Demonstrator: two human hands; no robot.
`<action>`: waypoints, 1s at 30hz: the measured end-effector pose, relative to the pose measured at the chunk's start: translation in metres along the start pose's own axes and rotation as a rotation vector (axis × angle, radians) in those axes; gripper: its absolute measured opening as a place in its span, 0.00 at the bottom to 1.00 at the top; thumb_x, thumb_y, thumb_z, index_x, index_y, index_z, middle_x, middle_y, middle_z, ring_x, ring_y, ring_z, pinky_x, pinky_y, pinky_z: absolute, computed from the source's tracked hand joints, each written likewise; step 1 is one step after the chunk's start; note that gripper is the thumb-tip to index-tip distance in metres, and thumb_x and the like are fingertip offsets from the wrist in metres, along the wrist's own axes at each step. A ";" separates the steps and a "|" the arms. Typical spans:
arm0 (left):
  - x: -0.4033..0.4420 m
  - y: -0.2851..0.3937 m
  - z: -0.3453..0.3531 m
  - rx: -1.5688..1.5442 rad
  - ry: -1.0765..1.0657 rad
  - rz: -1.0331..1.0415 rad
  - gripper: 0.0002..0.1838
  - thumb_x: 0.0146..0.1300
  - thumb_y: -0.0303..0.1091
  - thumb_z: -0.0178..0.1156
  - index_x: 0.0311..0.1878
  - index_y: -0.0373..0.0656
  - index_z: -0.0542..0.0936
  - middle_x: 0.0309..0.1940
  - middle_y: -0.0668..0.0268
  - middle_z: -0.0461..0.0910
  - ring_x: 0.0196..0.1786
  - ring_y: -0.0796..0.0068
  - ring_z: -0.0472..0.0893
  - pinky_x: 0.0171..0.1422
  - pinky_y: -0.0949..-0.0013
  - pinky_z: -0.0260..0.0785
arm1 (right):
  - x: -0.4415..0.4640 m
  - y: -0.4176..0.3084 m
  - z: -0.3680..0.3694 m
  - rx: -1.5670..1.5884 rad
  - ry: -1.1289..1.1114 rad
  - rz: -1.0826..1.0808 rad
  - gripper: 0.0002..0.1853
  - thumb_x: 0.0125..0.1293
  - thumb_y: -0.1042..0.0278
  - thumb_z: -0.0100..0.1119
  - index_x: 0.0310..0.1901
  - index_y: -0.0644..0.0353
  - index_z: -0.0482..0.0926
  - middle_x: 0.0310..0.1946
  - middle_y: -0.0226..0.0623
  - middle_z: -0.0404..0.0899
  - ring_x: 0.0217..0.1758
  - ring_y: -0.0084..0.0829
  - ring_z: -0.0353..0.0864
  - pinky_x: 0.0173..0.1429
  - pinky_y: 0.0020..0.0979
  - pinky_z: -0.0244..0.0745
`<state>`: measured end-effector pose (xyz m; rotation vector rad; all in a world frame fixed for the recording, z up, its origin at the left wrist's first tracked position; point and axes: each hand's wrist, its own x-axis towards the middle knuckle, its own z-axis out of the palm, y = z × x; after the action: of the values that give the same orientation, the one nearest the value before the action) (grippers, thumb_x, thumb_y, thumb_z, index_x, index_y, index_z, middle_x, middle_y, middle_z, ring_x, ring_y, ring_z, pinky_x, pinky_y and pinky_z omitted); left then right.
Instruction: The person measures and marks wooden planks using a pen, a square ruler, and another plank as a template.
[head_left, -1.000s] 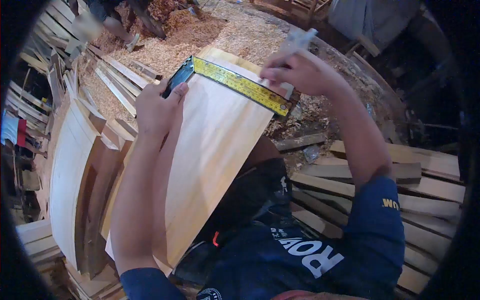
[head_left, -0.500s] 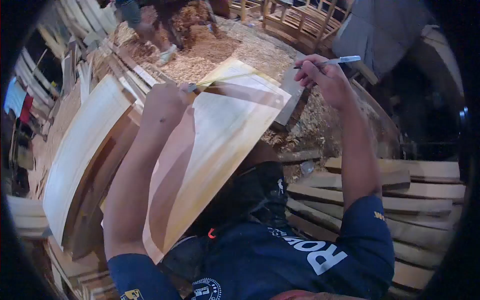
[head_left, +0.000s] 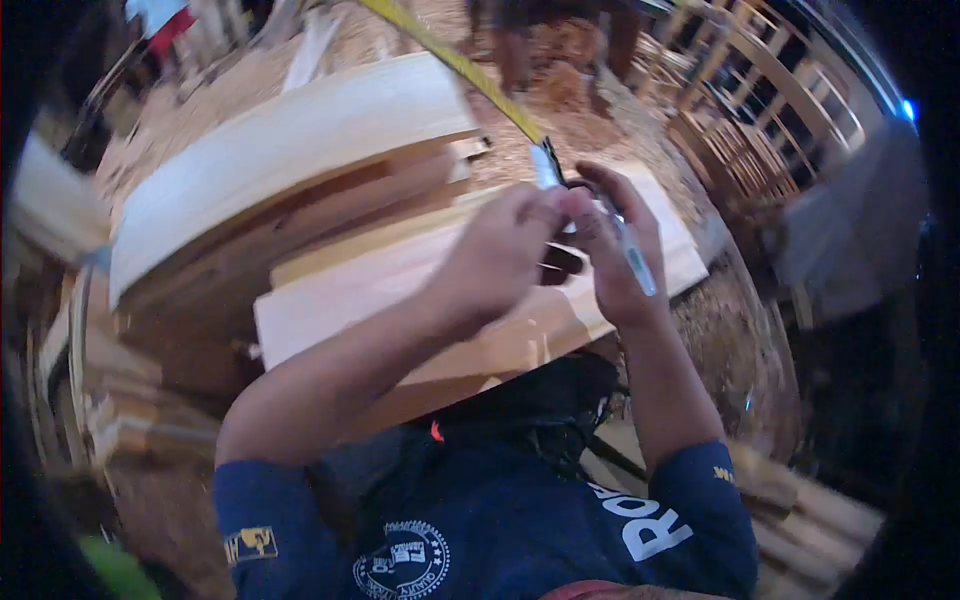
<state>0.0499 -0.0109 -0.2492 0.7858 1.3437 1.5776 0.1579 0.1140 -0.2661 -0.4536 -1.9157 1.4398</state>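
Observation:
Both hands meet above a pale wooden board (head_left: 360, 300) lying across my lap. My left hand (head_left: 510, 245) is closed around the handle end of a square (head_left: 470, 72), whose yellow ruled blade points up and away to the upper left, clear of the board. My right hand (head_left: 625, 235) grips a clear pen (head_left: 636, 262) between its fingers, and its fingertips are beside the square's handle, close to my left thumb. Some fingertips are blurred or overlap, so exact contact there is hard to make out.
A stack of curved boards (head_left: 290, 150) stands beyond the board at the left. Wood shavings (head_left: 570, 115) cover the ground ahead. Slatted wooden frames (head_left: 745, 160) are at the upper right, planks (head_left: 800, 520) at the lower right. A person (head_left: 165, 25) is at the upper left.
The square has come up off the board and swung toward the upper left. My right hand has moved in with the pen to meet my left. The view has turned.

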 end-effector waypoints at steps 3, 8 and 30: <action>-0.021 -0.006 -0.016 -0.177 0.074 -0.018 0.22 0.82 0.46 0.47 0.64 0.36 0.72 0.51 0.56 0.81 0.46 0.67 0.85 0.52 0.64 0.79 | 0.012 -0.006 0.029 0.222 -0.105 0.163 0.25 0.74 0.63 0.63 0.64 0.73 0.72 0.51 0.43 0.81 0.51 0.28 0.82 0.56 0.29 0.78; -0.098 -0.045 -0.025 0.392 0.338 0.178 0.22 0.75 0.40 0.59 0.63 0.34 0.71 0.53 0.50 0.81 0.50 0.64 0.86 0.55 0.62 0.78 | 0.028 -0.004 0.088 0.066 -0.289 0.129 0.20 0.70 0.72 0.61 0.61 0.72 0.75 0.50 0.43 0.83 0.52 0.29 0.82 0.59 0.32 0.78; -0.079 -0.028 -0.066 1.550 0.442 0.004 0.42 0.69 0.62 0.59 0.68 0.30 0.71 0.71 0.39 0.66 0.77 0.41 0.63 0.79 0.46 0.56 | 0.099 0.045 0.154 -0.245 -0.825 -0.196 0.10 0.65 0.83 0.59 0.46 0.62 0.83 0.43 0.33 0.85 0.48 0.23 0.82 0.56 0.26 0.77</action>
<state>0.0292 -0.1091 -0.2841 1.2864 2.8796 0.4083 -0.0253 0.0841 -0.3001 0.2819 -2.7019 1.3739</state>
